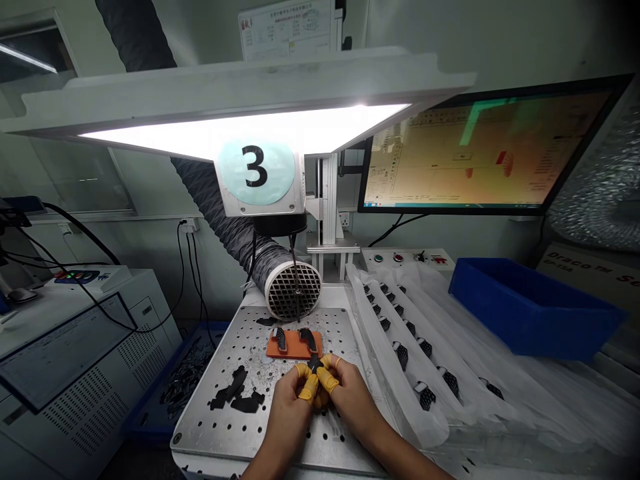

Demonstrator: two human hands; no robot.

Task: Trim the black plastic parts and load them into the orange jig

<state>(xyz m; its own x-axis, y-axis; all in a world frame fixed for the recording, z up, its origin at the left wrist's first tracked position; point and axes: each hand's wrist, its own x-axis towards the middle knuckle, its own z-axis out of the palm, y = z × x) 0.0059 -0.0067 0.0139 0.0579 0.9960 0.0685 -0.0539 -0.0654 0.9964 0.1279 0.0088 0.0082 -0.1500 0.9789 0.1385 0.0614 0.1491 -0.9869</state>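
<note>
My left hand (294, 397) and my right hand (346, 390), both with yellow finger cots, meet over the perforated metal plate (280, 427). Their fingertips pinch a small dark piece (315, 364) between them; the fingers hide much of it. Just beyond stands an orange fixture block (294, 348). A patterned black-and-white part (280, 340) sits on its left side and a black curved part (307, 339) on its right, close to the pinched piece. Left of my hands lie several flat black scraps (235, 387).
A round-grilled duct (293, 291) and a machine head marked 3 (257, 172) are ahead. At right, white foam sheeting (370, 360) carries rows of patterned parts, beside a blue bin (530, 313). A blue crate (145, 420) of black pieces is low at left.
</note>
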